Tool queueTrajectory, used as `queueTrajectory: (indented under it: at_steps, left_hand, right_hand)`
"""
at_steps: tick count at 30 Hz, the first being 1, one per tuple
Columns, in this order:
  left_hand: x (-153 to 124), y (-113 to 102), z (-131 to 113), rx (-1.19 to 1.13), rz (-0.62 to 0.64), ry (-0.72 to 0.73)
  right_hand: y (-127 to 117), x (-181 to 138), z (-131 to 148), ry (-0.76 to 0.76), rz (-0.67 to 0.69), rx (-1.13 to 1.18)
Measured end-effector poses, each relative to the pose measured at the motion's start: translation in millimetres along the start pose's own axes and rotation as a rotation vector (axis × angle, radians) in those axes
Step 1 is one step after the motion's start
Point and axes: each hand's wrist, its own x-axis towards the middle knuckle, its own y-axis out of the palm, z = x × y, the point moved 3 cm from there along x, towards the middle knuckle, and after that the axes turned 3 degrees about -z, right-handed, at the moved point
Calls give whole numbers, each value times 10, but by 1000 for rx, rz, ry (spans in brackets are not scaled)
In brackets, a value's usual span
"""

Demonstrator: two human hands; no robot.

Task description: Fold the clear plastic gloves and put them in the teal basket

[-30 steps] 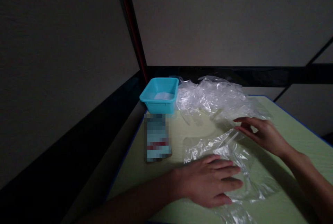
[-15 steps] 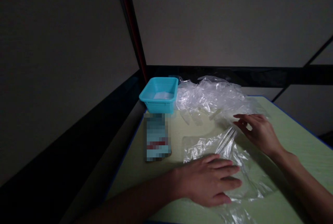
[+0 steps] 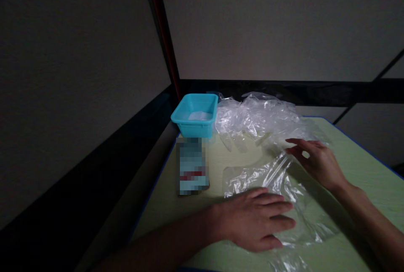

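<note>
A clear plastic bag (image 3: 315, 211) lies spread and wrinkled on the pale green table. My left hand (image 3: 255, 219) rests flat on it, palm down, fingers stretched and apart. At the bag's far edge my right hand (image 3: 318, 160) is bent into a pinch, with the forefinger held a little above the thumb. Creases in the film rise and run together toward those fingertips. The exact contact is hard to see through the transparent film. Part of the bag is hidden under my left hand.
A heap of crumpled clear plastic bags (image 3: 261, 114) lies at the back of the table (image 3: 372, 166). Left of it stands a turquoise basket (image 3: 195, 129) with something white inside. A phone-like, pixelated object (image 3: 192, 164) lies in front of the basket. Walls stand behind and left.
The whole view has shifted very slightly, with things a little further right. Both hands keep nearly the same pose on the bag.
</note>
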Motion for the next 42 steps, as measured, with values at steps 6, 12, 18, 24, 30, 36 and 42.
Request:
queueTrajectory:
  at_steps: [6, 12, 18, 24, 30, 36, 42]
  left_hand:
    - [4, -20, 9, -45, 32, -8]
    - [21, -106, 23, -192, -104, -68]
    - [13, -75, 182, -116, -236, -459]
    - [-9, -3, 240, 16, -79, -544]
    - [-27, 10, 225, 46, -31, -544]
    - [-39, 65, 238, 0, -22, -588]
    - [-63, 108, 269, 20, -14, -550]
  right_hand:
    - [-11, 1, -34, -19, -91, -89]
    - [-22, -3, -64, -1, -181, -123]
    - [85, -8, 99, -85, -32, -12]
    - [280, -72, 316, -180, 216, 83]
    - [302, -123, 575, -210, 306, 174]
    - [382, -190, 891, -219, 455, 274]
    - [532, -244, 814, -129, 423, 256]
